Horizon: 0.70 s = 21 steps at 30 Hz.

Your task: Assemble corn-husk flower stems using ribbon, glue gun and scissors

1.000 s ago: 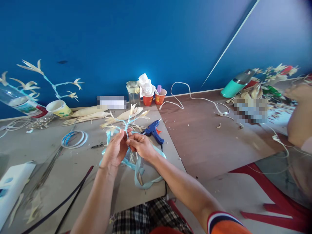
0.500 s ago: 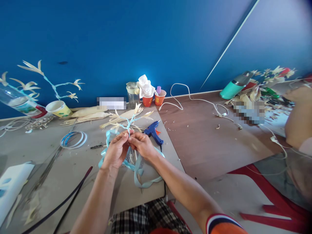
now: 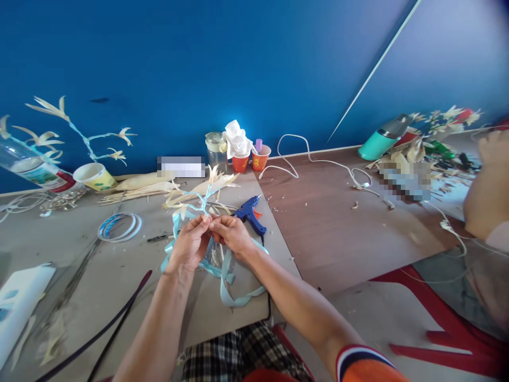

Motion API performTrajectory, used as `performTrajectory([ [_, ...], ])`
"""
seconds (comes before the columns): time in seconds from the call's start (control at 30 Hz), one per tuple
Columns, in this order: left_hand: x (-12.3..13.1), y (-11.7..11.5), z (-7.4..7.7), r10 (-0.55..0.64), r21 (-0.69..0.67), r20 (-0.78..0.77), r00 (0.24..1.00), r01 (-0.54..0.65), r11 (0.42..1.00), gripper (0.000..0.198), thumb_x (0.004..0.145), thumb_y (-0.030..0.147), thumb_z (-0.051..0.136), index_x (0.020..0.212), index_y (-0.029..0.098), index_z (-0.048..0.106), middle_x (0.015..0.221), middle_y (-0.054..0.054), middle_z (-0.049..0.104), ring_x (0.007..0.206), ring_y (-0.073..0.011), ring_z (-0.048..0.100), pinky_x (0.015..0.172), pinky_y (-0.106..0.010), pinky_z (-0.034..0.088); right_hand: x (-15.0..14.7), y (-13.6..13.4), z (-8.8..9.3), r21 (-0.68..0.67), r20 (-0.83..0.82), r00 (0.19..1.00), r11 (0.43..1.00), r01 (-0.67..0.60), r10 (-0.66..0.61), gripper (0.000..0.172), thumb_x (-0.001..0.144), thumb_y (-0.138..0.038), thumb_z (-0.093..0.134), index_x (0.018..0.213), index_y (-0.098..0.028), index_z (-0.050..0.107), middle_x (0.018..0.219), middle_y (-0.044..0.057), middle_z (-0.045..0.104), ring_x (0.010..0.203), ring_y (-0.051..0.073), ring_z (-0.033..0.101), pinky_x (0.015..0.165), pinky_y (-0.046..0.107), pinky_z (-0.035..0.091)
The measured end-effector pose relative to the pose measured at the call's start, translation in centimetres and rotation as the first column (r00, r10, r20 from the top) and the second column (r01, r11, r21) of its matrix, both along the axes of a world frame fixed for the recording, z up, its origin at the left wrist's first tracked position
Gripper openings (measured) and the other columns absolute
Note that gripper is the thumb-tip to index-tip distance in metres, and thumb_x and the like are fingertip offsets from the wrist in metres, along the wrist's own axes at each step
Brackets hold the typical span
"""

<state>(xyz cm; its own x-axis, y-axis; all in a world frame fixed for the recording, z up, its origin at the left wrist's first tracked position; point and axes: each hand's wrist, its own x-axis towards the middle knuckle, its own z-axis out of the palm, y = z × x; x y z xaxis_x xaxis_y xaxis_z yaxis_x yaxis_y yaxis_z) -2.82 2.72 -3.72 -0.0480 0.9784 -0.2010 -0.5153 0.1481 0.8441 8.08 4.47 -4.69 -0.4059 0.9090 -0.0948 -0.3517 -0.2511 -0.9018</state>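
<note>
My left hand point(image 3: 190, 245) and my right hand point(image 3: 231, 235) meet fingertip to fingertip above the grey board point(image 3: 119, 276). Both pinch the lower stem of a small craft branch point(image 3: 202, 197) wrapped in light blue ribbon, with pale dried-leaf flowers at its tips. Loose light blue ribbon point(image 3: 234, 297) trails from the hands and loops down onto the board. A blue glue gun point(image 3: 249, 212) lies just right of my right hand.
A finished flower branch point(image 3: 85, 139) stands in a bottle at the far left beside a yellow cup point(image 3: 95, 176). A ribbon roll point(image 3: 119, 227), black cords point(image 3: 103, 329), red cups point(image 3: 250, 158), a glass jar point(image 3: 217, 148), a white cable point(image 3: 318, 162) and a teal flask point(image 3: 382, 139) lie around. Another person's arm point(image 3: 487, 185) is at the right edge.
The branch tips have turned and swung slightly between my fingers. Both hands stay pinched at the same spot on the stem.
</note>
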Motion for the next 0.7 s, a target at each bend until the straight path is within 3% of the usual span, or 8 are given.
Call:
performTrajectory([
  [0.1,0.0,0.1,-0.5,0.051,0.051,-0.148,0.988,-0.044,0.998,0.020,0.068,0.032,0.070,0.068,0.014,0.060,0.067,0.000,0.058,0.065,-0.0127,0.055,0.065,-0.026,0.046,0.2,0.2,0.1,-0.055,-0.010,0.999,0.998,-0.042,0.041,0.036,0.064,-0.044,0.070,0.055,-0.015,0.052,0.044,-0.006,0.049,0.038,0.002,0.032,0.041,0.019,0.021],
  [0.17,-0.2,0.2,-0.8,0.149,0.109,-0.328,0.933,-0.119,0.987,0.020,0.072,0.034,0.065,0.074,0.015,0.061,0.071,-0.001,0.060,0.070,-0.0142,0.057,0.069,-0.027,0.045,0.4,0.4,0.1,-0.086,-0.021,0.997,0.994,-0.073,0.072,0.036,0.063,-0.045,0.071,0.056,-0.015,0.052,0.044,-0.006,0.049,0.037,0.002,0.031,0.039,0.019,0.019],
  [0.23,-0.3,0.2,-0.9,0.229,0.168,-0.549,0.804,-0.162,0.972,0.019,0.075,0.035,0.059,0.077,0.016,0.060,0.074,-0.002,0.062,0.073,-0.0151,0.057,0.072,-0.027,0.045,0.5,0.6,-0.1,-0.104,-0.021,0.994,0.989,-0.106,0.104,0.037,0.060,-0.045,0.073,0.057,-0.015,0.052,0.045,-0.006,0.050,0.036,0.002,0.030,0.038,0.019,0.017],
  [0.3,-0.5,0.1,-0.8,0.261,0.208,-0.734,0.627,-0.158,0.965,0.019,0.079,0.036,0.053,0.077,0.018,0.059,0.075,-0.002,0.063,0.074,-0.0158,0.057,0.072,-0.027,0.044,0.5,0.9,-0.3,-0.107,0.005,0.993,0.987,-0.120,0.122,0.037,0.058,-0.045,0.075,0.061,-0.015,0.053,0.046,-0.006,0.052,0.035,0.002,0.031,0.038,0.018,0.017],
  [0.37,-0.7,0.1,-0.7,0.282,0.235,-0.836,0.471,-0.158,0.959,0.019,0.080,0.036,0.049,0.076,0.019,0.057,0.076,-0.002,0.063,0.074,-0.0166,0.057,0.071,-0.028,0.044,0.5,1.1,-0.6,-0.106,0.048,0.993,0.989,-0.106,0.112,0.038,0.057,-0.046,0.075,0.064,-0.015,0.054,0.046,-0.007,0.052,0.035,0.002,0.031,0.037,0.018,0.016],
  [0.43,-0.7,0.1,-0.7,0.307,0.259,-0.874,0.377,-0.174,0.950,0.019,0.081,0.038,0.048,0.076,0.020,0.054,0.075,-0.003,0.063,0.072,-0.0171,0.057,0.069,-0.028,0.044,0.5,1.2,-0.8,-0.101,0.084,0.992,0.991,-0.084,0.093,0.038,0.058,-0.047,0.075,0.066,-0.015,0.055,0.045,-0.007,0.051,0.034,0.002,0.031,0.037,0.018,0.016],
  [0.6,-0.9,0.3,-0.8,0.329,0.282,-0.893,0.309,-0.187,0.941,0.021,0.080,0.040,0.048,0.077,0.020,0.053,0.073,-0.002,0.061,0.070,-0.0172,0.057,0.067,-0.028,0.045,0.9,1.3,-0.4,-0.019,0.213,0.972,0.995,-0.094,0.095,0.033,0.070,-0.046,0.065,0.065,-0.016,0.054,0.050,-0.005,0.053,0.037,0.004,0.032,0.038,0.020,0.021],
  [0.7,-0.9,0.4,-0.7,0.327,0.274,-0.897,0.296,-0.208,0.939,0.020,0.078,0.040,0.049,0.076,0.020,0.054,0.072,-0.001,0.061,0.069,-0.0173,0.057,0.068,-0.029,0.045,1.5,1.5,0.0,0.246,0.358,0.927,0.969,0.019,-0.109,0.026,0.080,-0.038,0.055,0.068,-0.016,0.059,0.060,-0.001,0.058,0.052,0.010,0.047,0.049,0.022,0.036],
])
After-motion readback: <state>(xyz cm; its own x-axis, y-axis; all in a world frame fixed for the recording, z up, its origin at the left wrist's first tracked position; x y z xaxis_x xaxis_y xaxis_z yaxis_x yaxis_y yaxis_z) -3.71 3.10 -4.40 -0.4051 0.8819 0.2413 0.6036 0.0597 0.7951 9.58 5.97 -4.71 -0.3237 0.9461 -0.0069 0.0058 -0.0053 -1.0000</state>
